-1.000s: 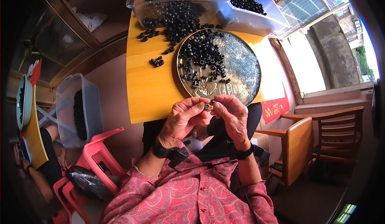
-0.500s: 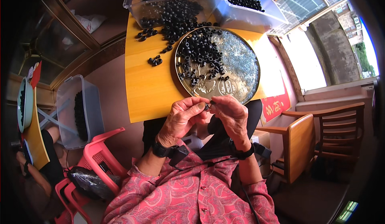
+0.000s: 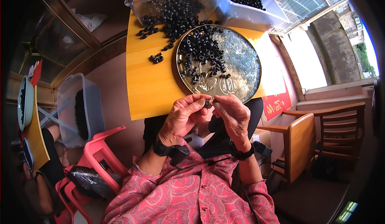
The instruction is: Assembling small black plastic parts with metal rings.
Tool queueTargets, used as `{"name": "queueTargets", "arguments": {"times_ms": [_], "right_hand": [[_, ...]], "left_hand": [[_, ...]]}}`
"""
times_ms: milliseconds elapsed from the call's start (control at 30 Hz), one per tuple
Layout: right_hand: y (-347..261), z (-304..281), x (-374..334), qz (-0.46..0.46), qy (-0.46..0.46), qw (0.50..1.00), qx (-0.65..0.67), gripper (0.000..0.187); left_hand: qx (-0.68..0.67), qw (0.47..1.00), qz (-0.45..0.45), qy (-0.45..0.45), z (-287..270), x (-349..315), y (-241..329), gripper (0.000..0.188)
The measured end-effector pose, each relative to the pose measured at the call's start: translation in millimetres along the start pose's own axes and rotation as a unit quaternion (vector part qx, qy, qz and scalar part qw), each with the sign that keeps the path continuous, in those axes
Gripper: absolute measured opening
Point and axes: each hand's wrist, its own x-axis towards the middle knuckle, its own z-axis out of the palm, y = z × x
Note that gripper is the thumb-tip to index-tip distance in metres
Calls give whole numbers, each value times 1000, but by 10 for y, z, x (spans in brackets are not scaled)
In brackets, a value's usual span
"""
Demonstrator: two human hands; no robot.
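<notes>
In front of my chest, just off the table's near edge, my two hands meet fingertip to fingertip. My left hand (image 3: 185,113) is closed, pinching a small round black plastic part (image 3: 207,103) between thumb and forefinger. Against that part my right hand (image 3: 232,112) is also pinched; the tiny thing at its fingertips is too small to name. Beyond the hands lies a round metal tray (image 3: 214,88). Black cylindrical parts (image 3: 200,49) cover its left side, and tiny clear bits (image 3: 240,57) are spread over its right.
More black parts (image 3: 180,27) spill over the yellow table (image 3: 148,91) from a tipped clear bin (image 3: 138,7). Another bin (image 3: 248,19) stands at the back right. To the left are a tall clear bin (image 3: 90,103) and a pink chair (image 3: 100,151). A wooden chair (image 3: 298,143) stands right.
The black part between my fingertips has turned and shows more plainly. Both hands stay nearly in place. At the far left, another person's arm has shifted lower.
</notes>
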Motion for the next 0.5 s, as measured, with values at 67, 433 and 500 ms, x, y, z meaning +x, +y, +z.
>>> {"name": "queueTargets", "arguments": {"times_ms": [67,433,500], "right_hand": [[-52,24,-19,40,13,999,29,21],[8,24,67,-78,1,989,-122,29],[8,25,92,-85,2,986,-143,31]], "left_hand": [[-1,1000,1,3,4,-4,-3,26],[18,1000,12,-2,-35,7,-60,24],[19,1000,14,6,0,9,-58,24]]}}
